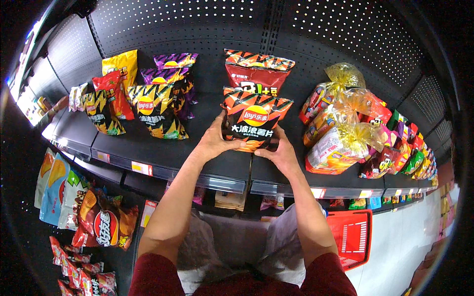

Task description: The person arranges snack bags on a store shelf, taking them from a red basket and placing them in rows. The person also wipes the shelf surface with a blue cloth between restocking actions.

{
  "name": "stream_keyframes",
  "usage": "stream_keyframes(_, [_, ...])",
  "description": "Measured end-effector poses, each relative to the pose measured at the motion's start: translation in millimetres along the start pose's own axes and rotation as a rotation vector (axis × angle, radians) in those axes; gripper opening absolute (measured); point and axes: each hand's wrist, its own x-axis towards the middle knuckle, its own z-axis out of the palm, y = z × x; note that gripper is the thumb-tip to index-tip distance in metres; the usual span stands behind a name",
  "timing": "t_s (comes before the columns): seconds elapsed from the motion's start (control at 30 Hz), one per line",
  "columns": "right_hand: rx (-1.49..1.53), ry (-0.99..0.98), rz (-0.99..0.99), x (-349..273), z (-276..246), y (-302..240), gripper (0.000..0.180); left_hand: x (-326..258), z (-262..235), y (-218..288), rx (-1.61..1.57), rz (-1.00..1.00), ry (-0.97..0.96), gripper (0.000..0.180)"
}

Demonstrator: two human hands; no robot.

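Note:
A black and orange bag of potato chips (256, 129) stands upright on the black shelf, between my two hands. My left hand (216, 141) grips its lower left side, the thumb across the front. On the lower right side my right hand (282, 154) holds it the same way, fingers partly hidden behind. Directly behind it is a dark red snack bag (256, 76) with an orange striped top. Left of my hands stand a black chip bag (157, 112) and purple chip bags (170, 75).
Red and yellow snack bags (112, 92) stand farther left. Gift bundles tied with gold mesh (332, 150) sit on the right, beside several small bags. Price tags line the shelf's front edge (212, 183). A red shopping basket (364, 241) is below right; more snacks (106, 224) hang lower left.

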Motion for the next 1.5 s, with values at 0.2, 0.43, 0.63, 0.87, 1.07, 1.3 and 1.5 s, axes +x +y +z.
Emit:
stream_keyframes(0.2, [-0.007,0.031,0.014,-12,-6,-1,0.11,-13,-4,13,-0.111,-0.026,0.096,0.114])
stream_keyframes(0.43, [-0.101,0.006,0.008,-28,-15,-5,0.101,-18,-16,29,0.045,0.024,0.54,0.079])
stream_keyframes(0.63, [-0.198,-0.001,-0.072,-45,-23,-5,0.08,-25,-23,43,-0.249,-0.043,0.635,0.055])
stream_keyframes(0.87, [-0.125,0.118,-0.242,-95,-50,-48,0.023,-33,-24,52,-0.287,-0.033,0.661,0.051])
stream_keyframes(1.07, [-0.369,0.59,-0.359,-136,-139,-51,0.012,-39,-23,63,-0.368,-0.053,0.624,0.047])
stream_keyframes(1.3, [-0.668,0.742,-0.186,-121,-219,-9,0.039,-42,-20,68,-0.352,-0.041,0.586,0.047])
stream_keyframes(1.5, [-0.512,0.551,-0.046,-88,-219,2,0.054,-44,-23,59,-0.363,-0.086,0.574,0.045])
